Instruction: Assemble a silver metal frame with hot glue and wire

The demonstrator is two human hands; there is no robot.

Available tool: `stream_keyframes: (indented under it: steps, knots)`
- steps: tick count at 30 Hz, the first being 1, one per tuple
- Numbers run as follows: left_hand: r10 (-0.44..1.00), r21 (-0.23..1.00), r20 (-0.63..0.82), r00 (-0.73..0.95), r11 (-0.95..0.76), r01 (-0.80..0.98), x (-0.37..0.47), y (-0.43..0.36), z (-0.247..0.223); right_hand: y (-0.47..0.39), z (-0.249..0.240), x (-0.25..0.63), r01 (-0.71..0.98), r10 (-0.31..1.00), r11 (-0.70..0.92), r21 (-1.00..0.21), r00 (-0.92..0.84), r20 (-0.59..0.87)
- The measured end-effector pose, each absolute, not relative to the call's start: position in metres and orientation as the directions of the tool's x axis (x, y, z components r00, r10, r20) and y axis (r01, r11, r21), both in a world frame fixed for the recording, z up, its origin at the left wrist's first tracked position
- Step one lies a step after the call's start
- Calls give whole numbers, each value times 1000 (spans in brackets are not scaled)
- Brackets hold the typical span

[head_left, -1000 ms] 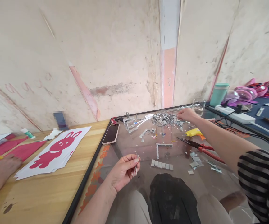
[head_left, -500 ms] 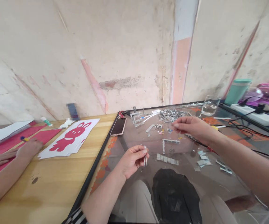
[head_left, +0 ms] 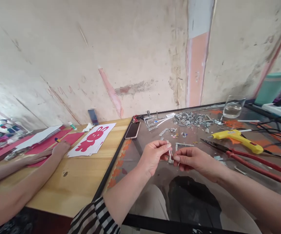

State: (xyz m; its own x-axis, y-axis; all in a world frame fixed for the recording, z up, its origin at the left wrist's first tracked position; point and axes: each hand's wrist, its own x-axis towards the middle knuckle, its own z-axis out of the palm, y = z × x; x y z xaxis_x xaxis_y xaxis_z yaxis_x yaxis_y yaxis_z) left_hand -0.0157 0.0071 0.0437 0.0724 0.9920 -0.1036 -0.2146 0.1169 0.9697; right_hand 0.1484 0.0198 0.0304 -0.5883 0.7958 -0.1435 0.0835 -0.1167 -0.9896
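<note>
My left hand (head_left: pixel 156 156) pinches a few thin white strips (head_left: pixel 170 150) between thumb and fingers, above the glass tabletop. Close against it, my right hand (head_left: pixel 197 161) has its thumb and fingers pressed together at the strips' lower end. What sits in that right pinch is too small to make out. A small greyish piece (head_left: pixel 171 161) shows between the two hands. Just behind the fingers lies an L-shaped clear strip (head_left: pixel 184 144). Red-handled long-nose pliers (head_left: pixel 246 157) and a yellow glue gun (head_left: pixel 239 139) lie to the right of my right hand.
A pile of small silvery pieces (head_left: pixel 191 119) lies at the back, near a glass of water (head_left: pixel 234 107). A phone (head_left: pixel 132 130) rests by the table's left edge. On the wooden table, a co-worker's hand (head_left: pixel 60 149) holds a pen beside rabbit-printed paper (head_left: pixel 91 140).
My right hand has come down and left from above the glass table to meet my left hand at the strips. The view has shifted, showing the glue gun and pliers more fully.
</note>
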Motion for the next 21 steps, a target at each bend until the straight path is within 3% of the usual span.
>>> stream_keyframes:
  steps: [11,17,21]
  knots:
    - [995,959,-56,81,76,-273,0,22,25,28,22,156,74,807,-143,-987,-569,-160]
    - [966,877,-134,220,219,-427,-4,22,17,27,15,154,59,767,-226,-972,-604,-215]
    - [940,850,-177,292,295,-437,-7,19,17,27,12,154,44,717,-266,-963,-658,-228]
